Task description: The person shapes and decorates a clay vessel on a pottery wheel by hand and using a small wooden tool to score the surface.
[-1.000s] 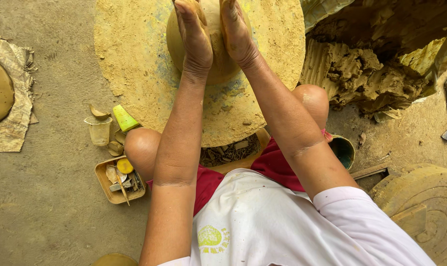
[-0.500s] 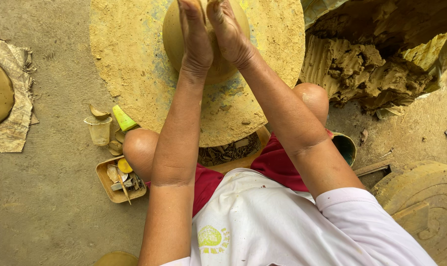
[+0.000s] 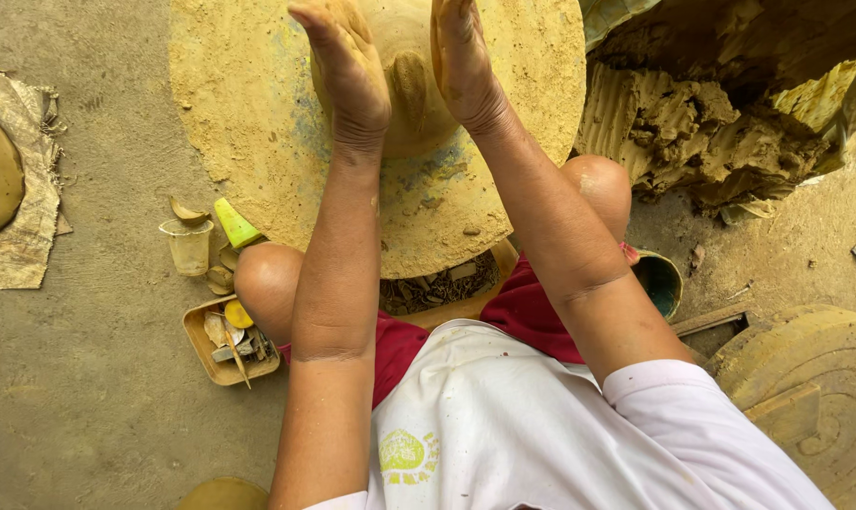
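left hand (image 3: 352,71), right hand (image 3: 461,61), open palms flanking clay mound (image 3: 404,94)

Earthen-floored pottery workshop, low clay-caked potter's wheel (image 3: 258,104) set at ground level; heap of raw clay (image 3: 702,132) beside it, small tray of shaping tools (image 3: 222,340), plastic cup (image 3: 188,247) on dirt floor (image 3: 78,378)

Your clay mound (image 3: 404,85) sits at the top centre of the frame, on the wheel disc (image 3: 258,113). It is wet, tan, rounded, upright.
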